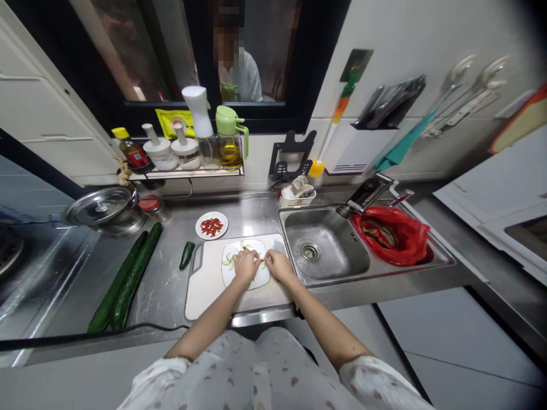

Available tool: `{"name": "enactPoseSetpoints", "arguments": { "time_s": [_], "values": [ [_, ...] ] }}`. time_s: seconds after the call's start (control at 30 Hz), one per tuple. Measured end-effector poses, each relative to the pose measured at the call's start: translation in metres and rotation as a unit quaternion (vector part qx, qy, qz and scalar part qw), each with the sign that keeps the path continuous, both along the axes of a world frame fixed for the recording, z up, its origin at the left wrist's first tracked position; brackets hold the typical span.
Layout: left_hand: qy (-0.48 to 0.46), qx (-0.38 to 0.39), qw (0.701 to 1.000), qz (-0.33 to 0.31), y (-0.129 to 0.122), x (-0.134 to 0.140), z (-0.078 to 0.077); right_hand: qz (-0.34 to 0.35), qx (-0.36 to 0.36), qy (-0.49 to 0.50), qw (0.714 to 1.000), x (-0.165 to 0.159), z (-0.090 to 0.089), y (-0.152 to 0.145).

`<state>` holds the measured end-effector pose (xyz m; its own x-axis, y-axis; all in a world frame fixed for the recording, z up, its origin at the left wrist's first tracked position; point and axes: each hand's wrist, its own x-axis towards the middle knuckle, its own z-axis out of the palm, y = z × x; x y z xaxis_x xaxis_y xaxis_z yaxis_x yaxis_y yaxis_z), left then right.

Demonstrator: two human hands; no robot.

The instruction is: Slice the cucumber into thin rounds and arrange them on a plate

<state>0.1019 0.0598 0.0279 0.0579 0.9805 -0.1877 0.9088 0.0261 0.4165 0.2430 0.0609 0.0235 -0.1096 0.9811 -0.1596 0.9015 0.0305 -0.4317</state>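
A white square plate [258, 282] with pale green cucumber slices [231, 263] arranged on it lies on the cutting board [205, 293]. My left hand [245, 266] is over the plate, its fingers bent down and close together; whatever is under them is hidden. At the plate's right side, my right hand [278, 266] makes a pinch, with a small red piece at its fingertips, close to my left thumb. Chopped red bits [211, 226] fill a small round white dish behind the board. Beside the board's grey handle rests a short cucumber piece [186, 255].
Two long cucumbers [132, 279] lie on the steel counter at left, near a lidded pot [105, 210] and a red-lidded jar [154, 208]. Right of the board is the sink [327, 242], with a red plastic bag [395, 236] beyond. A condiment shelf [188, 172] hangs behind.
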Motion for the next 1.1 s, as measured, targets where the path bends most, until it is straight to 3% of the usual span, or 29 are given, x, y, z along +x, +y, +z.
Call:
{"name": "enactPoseSetpoints", "arguments": {
  "time_s": [0.47,0.77,1.1],
  "values": [
    [-0.017,0.009,1.0,0.01,-0.0015,-0.0049,-0.0026,0.021,0.01,-0.017,1.0,-0.0032,-0.0055,-0.001],
    [-0.017,0.015,1.0,0.01,-0.0008,-0.0021,-0.0047,-0.008,0.012,0.002,1.0,-0.0024,0.0034,-0.0002],
    [-0.005,0.009,1.0,0.005,-0.0003,-0.0019,-0.0055,0.016,-0.019,-0.025,0.999,-0.008,-0.003,0.0042]
  ]
}}
